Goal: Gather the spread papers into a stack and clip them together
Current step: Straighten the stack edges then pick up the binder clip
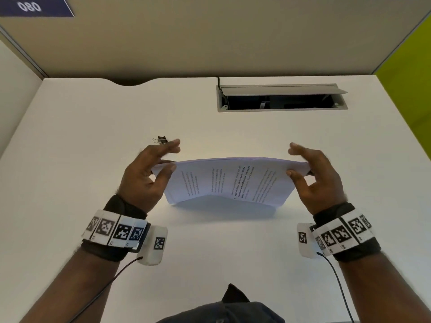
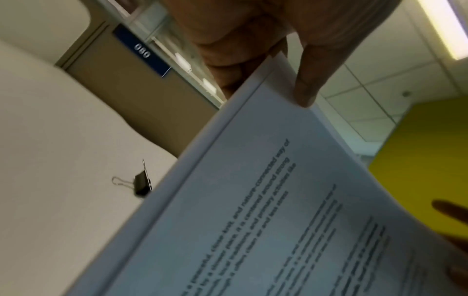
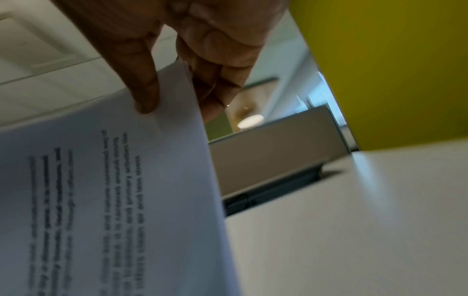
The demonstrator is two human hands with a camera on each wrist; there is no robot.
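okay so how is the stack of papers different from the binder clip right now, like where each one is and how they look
The stack of papers is held up on edge between the left hand and right hand; the binder clip lies untouched on the desk.
The papers are white, broad and bowed; the clip is black, small and rigid with wire handles.
Neither is joined to the other yet.

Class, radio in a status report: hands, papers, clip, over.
Left hand and right hand pinch the white printed paper stack by its ends, upright above the white desk. Black binder clip lies unused beyond the left hand. Nothing in the way.
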